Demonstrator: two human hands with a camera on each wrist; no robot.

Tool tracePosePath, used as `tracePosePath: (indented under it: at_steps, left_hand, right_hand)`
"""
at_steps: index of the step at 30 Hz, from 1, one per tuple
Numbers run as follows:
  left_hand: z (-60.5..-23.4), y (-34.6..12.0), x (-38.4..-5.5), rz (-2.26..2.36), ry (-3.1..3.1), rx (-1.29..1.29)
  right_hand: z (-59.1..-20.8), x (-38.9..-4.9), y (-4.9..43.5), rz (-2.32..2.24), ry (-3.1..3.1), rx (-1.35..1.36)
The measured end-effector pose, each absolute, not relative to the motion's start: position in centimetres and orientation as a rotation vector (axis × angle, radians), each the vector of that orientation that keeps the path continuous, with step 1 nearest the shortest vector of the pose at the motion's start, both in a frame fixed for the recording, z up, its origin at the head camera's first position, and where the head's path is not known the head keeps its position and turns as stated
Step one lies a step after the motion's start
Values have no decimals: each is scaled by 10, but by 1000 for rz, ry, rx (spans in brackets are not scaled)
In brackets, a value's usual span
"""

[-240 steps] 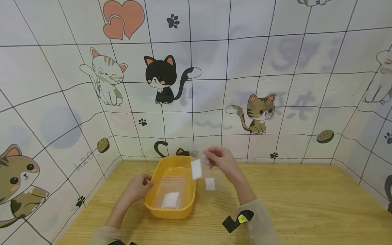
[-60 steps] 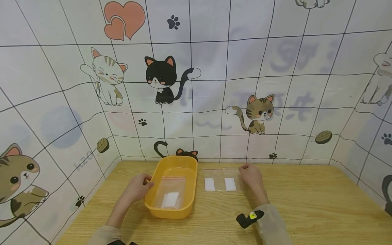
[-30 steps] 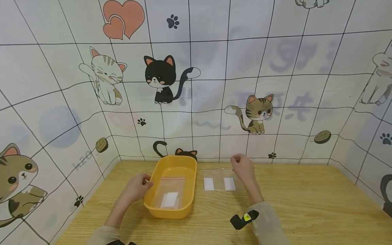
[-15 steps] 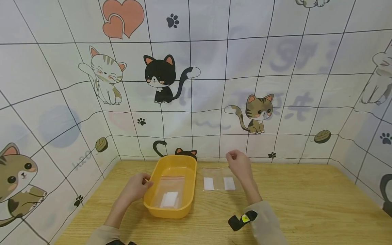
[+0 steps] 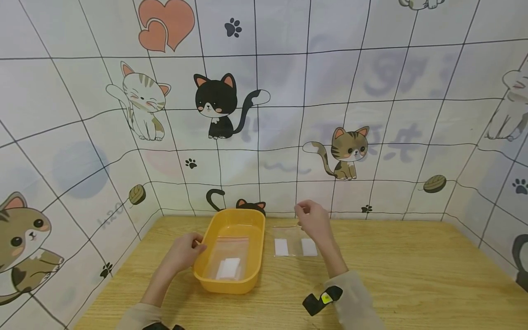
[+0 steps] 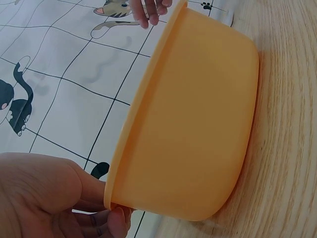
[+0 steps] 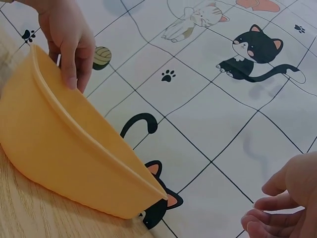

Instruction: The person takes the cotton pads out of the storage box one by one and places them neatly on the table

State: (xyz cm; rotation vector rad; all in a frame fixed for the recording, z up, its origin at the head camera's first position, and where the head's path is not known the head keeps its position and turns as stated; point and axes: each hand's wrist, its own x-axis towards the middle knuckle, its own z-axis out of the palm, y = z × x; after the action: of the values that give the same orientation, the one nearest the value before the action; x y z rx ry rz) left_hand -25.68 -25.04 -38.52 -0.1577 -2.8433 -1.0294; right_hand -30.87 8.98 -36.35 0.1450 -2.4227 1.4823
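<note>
My left hand (image 5: 185, 253) grips the left rim of a yellow plastic basin (image 5: 231, 288), its thumb on the outer side in the left wrist view. Inside the basin lie clear zip bags (image 5: 233, 249) with white rectangular pieces in them. On the table just right of the basin, clear zip bags lie flat, with a white rectangle (image 5: 281, 247) at left and another white rectangle (image 5: 309, 247) at right. Above them hovers my right hand (image 5: 314, 222). In the right wrist view its fingers (image 7: 270, 218) are loosely bent, the thumb apart from them, holding nothing.
A wooden table (image 5: 412, 275) extends to the right and front. Behind it and at both sides hangs a white cloth (image 5: 280, 114) with grid lines and printed cats. A black strap (image 5: 321, 300) is on the right sleeve.
Eight seconds ago my right hand held a zip bag beside the basin; by two seconds ago it lay on the table. The right hand has since let go, risen and moved left. The left hand stays.
</note>
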Motion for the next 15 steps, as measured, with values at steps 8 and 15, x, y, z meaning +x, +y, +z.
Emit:
tracePosePath:
  at_steps: [8, 15]
  left_hand:
    - [-386, -251, -258, -1022, -2850, -153]
    - [-386, -251, -258, -1031, -2848, -162]
  right_hand:
    - [-359, -302, 77, 1526, -2402, 214]
    - [-355, -296, 64, 1570, -2421, 253]
